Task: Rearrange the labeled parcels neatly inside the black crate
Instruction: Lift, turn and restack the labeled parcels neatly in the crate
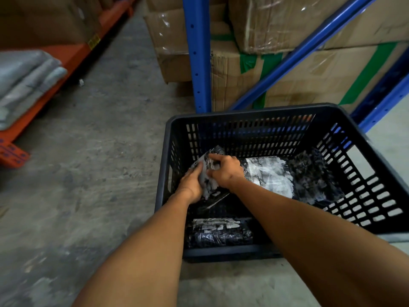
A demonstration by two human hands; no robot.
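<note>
A black slotted crate point(247, 111) stands on the concrete floor and holds several dark plastic-wrapped parcels with white labels. Both hands are inside at its left side. My left hand point(192, 185) and my right hand point(225, 171) grip the same crumpled parcel point(209, 161), which is tilted up against the left wall. A flat parcel with a large white label point(272, 173) lies in the middle. A dark parcel point(314, 176) lies at the right. Another labeled parcel point(218, 232) lies along the near wall between my forearms.
Blue rack uprights point(198, 54) and stacked cardboard boxes point(287, 25) rise right behind the crate. An orange low shelf point(66, 60) with grey folded bags point(26, 74) runs along the left. Bare concrete floor point(99, 151) lies between them.
</note>
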